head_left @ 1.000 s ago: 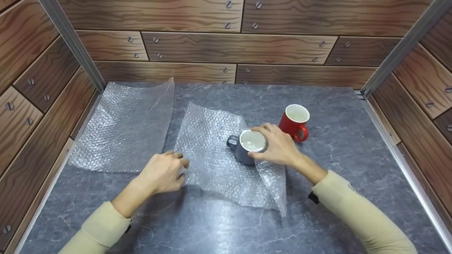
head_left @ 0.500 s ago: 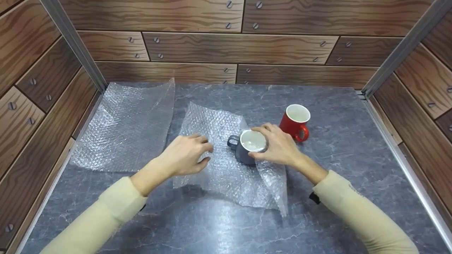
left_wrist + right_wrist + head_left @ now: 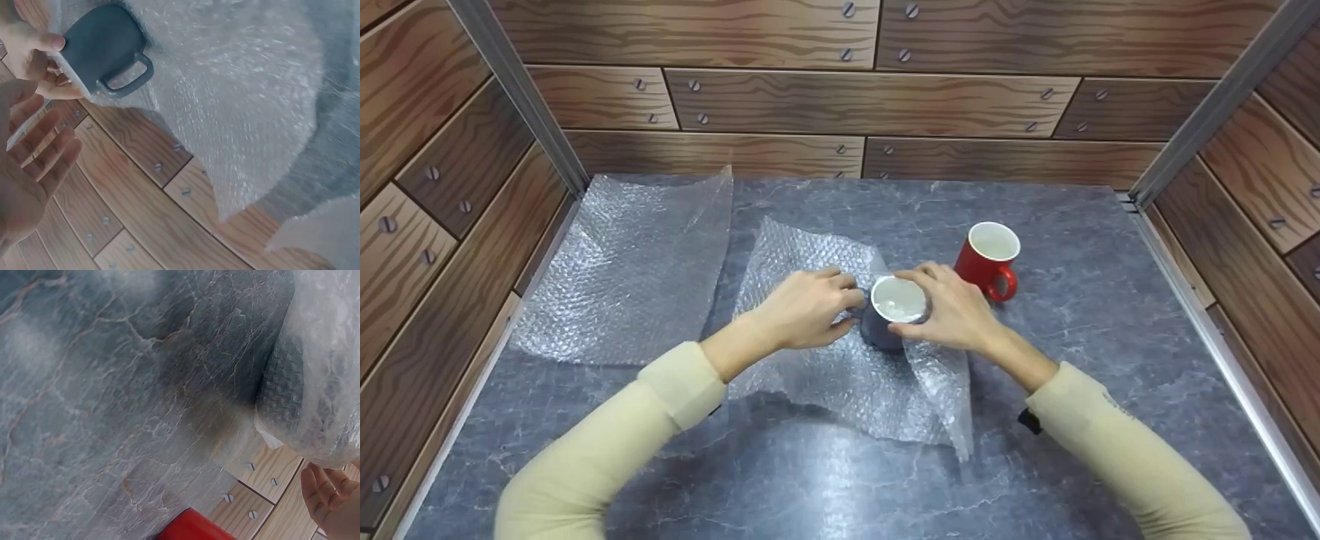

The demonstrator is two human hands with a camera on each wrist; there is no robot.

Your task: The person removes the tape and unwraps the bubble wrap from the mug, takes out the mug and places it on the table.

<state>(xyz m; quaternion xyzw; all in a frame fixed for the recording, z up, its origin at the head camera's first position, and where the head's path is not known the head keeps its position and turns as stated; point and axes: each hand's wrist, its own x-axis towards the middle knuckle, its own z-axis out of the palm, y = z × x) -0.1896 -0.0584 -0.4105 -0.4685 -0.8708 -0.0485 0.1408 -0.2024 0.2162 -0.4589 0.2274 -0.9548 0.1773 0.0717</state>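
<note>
A dark grey mug (image 3: 879,330) with a white inside stands upright on a sheet of bubble wrap (image 3: 825,382). My right hand (image 3: 951,309) grips it at the rim from the right, thumb in front and fingers behind, pressing a folded-up edge of the wrap to its side. In the right wrist view that wrap (image 3: 329,382) covers the mug's wall down to the fingers. My left hand (image 3: 814,309) hovers over the sheet just left of the mug, hiding its handle in the head view. The left wrist view shows the handle (image 3: 135,81) bare and the left fingers (image 3: 53,152) loosely extended, apart from it.
A red mug (image 3: 979,266) stands upright behind my right hand, handle toward the front right. Another bubble wrap sheet (image 3: 622,277) lies flat at the back left, one corner lifted. Wood-patterned walls (image 3: 870,105) and metal posts (image 3: 521,97) enclose the marbled tabletop (image 3: 780,480).
My left hand has moved right and slightly away from me, from the sheet's left edge to beside the mug handle. The right hand, mug and wrap have stayed in place.
</note>
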